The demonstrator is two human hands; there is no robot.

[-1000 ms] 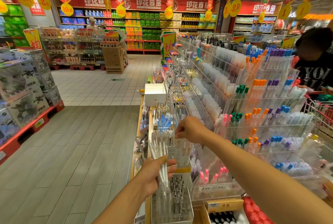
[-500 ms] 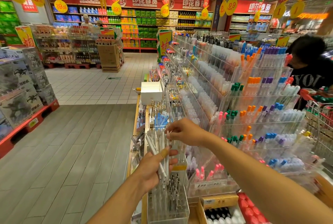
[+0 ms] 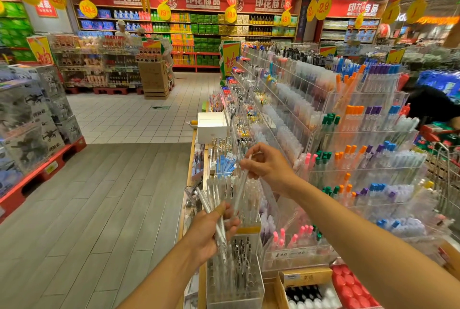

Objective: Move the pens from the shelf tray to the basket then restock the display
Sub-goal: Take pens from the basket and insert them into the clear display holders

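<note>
My left hand [image 3: 211, 231] grips a fanned bunch of clear white pens [image 3: 211, 203] low in the middle of the view. My right hand [image 3: 268, 166] pinches one more clear pen [image 3: 241, 184] by its upper end; that pen slants down toward the bunch. Both hands hover over a clear acrylic shelf tray [image 3: 249, 209] with more clear pens standing in it. Just in front stands a second clear tray [image 3: 235, 281] of dark-tipped pens. No basket is in view.
A tiered acrylic display [image 3: 361, 139] of coloured markers rises to the right. A white box [image 3: 212, 125] sits farther along the shelf. A person in black [image 3: 430, 107] and a cart [image 3: 445, 157] are at far right. Stacked boxes on a red pallet [image 3: 37, 119] line the left of the aisle.
My right hand has lifted a single clear pen out of the tray and drawn it up and right. My left hand keeps the bunch and has risen slightly.
</note>
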